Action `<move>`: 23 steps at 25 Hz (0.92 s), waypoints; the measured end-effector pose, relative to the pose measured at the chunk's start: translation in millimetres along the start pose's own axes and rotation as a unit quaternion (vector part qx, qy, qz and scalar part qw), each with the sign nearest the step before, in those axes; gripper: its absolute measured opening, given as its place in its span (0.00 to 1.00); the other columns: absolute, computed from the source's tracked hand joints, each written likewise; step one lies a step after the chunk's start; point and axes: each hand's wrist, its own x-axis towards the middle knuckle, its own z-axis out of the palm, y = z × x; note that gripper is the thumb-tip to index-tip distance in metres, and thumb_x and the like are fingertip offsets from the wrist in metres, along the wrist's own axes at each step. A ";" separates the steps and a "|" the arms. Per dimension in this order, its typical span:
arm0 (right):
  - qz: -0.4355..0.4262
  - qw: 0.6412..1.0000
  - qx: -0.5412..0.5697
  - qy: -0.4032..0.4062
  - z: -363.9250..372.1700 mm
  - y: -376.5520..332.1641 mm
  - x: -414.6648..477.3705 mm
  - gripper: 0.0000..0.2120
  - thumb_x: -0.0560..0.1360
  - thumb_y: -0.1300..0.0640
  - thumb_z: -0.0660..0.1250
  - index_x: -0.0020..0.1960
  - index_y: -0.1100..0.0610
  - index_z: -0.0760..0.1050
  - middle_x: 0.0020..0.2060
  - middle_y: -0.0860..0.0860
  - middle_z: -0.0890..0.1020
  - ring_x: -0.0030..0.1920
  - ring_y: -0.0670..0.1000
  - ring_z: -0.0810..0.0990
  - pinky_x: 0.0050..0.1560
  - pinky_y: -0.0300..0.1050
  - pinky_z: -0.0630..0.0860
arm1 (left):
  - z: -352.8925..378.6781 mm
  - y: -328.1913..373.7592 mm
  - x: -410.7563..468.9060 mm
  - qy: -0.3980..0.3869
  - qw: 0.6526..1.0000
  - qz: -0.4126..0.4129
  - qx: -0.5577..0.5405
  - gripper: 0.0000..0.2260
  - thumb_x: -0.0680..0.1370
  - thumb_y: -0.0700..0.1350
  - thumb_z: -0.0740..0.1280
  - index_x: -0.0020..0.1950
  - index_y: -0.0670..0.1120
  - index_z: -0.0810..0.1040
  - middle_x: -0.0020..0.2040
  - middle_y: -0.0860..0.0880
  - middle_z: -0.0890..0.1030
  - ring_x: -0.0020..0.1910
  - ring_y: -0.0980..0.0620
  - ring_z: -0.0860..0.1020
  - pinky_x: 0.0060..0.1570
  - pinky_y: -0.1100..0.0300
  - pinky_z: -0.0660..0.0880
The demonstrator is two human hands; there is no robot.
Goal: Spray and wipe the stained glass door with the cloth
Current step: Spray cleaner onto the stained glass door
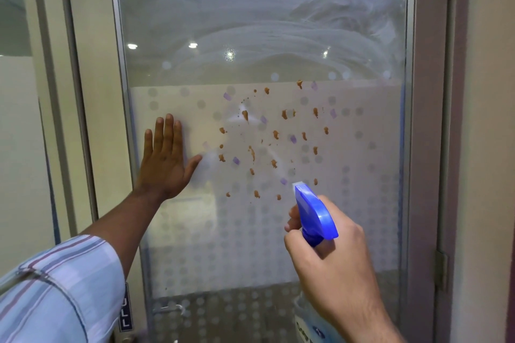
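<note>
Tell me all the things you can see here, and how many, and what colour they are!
glass door: one, clear above and frosted with grey dots below, filling the middle
stains: many, brown, splattered across the frosted part
purple marks: several, pale purple, among the stains
spray bottle: one, blue trigger head, lower right, nozzle pointing at the glass
door frame: one, grey metal, around the glass
left hand: one, flat on the glass, striped sleeve behind it
right hand: one, gripping the spray bottle

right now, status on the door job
Left hand flat on glass door. Right hand gripping spray bottle. Brown stains unwiped. No cloth visible.
</note>
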 end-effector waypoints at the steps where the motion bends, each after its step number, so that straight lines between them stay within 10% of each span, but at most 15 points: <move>1: 0.000 1.000 0.006 0.000 0.4 -0.8 -0.6 0.02 0.70 0.57 0.65 0.43 0.54 0.74 0.33 0.54 0.78 0.32 0.56 0.73 0.34 0.57 0.76 | -0.9 0.0 0.4 -0.006 1.000 -0.001 -0.001 0.43 0.85 0.69 0.48 0.89 0.41 0.39 0.90 0.40 0.40 0.90 0.38 0.40 0.88 0.36 0.44; 9: 0.036 0.995 0.069 -0.063 10.2 -6.6 -6.4 0.09 0.68 0.55 0.65 0.48 0.49 0.78 0.37 0.45 0.83 0.34 0.60 0.77 0.35 0.63 0.81 | -25.2 7.2 -0.5 -0.064 0.997 -0.016 -0.036 0.42 0.85 0.67 0.46 0.89 0.39 0.42 0.90 0.39 0.42 0.90 0.38 0.41 0.88 0.38 0.42; 15: 0.063 0.981 0.146 -0.107 40.5 -11.2 -18.6 0.06 0.73 0.55 0.70 0.49 0.48 0.83 0.40 0.56 0.84 0.40 0.64 0.84 0.37 0.61 0.85 | -52.8 30.2 -67.0 -0.055 0.985 -0.071 -0.148 0.41 0.86 0.64 0.56 0.89 0.39 0.48 0.90 0.39 0.47 0.90 0.37 0.42 0.88 0.41 0.42; 19: 0.071 0.969 0.200 -0.125 58.5 -9.5 -22.8 0.14 0.76 0.65 0.70 0.52 0.47 0.85 0.42 0.57 0.84 0.40 0.63 0.86 0.37 0.46 0.86 | -73.3 52.6 -144.5 -0.099 0.914 -0.158 -0.359 0.29 0.87 0.61 0.62 0.84 0.47 0.69 0.85 0.46 0.70 0.86 0.49 0.64 0.87 0.46 0.60; 23: 0.074 0.961 0.236 -0.125 75.4 -8.7 -29.8 0.20 0.70 0.60 0.69 0.56 0.41 0.86 0.45 0.51 0.87 0.35 0.57 0.87 0.35 0.45 0.84 | -104.5 81.4 -226.3 -0.117 0.808 -0.211 -0.537 0.16 0.81 0.66 0.64 0.62 0.65 0.85 0.63 0.66 0.87 0.64 0.65 0.83 0.62 0.69 0.79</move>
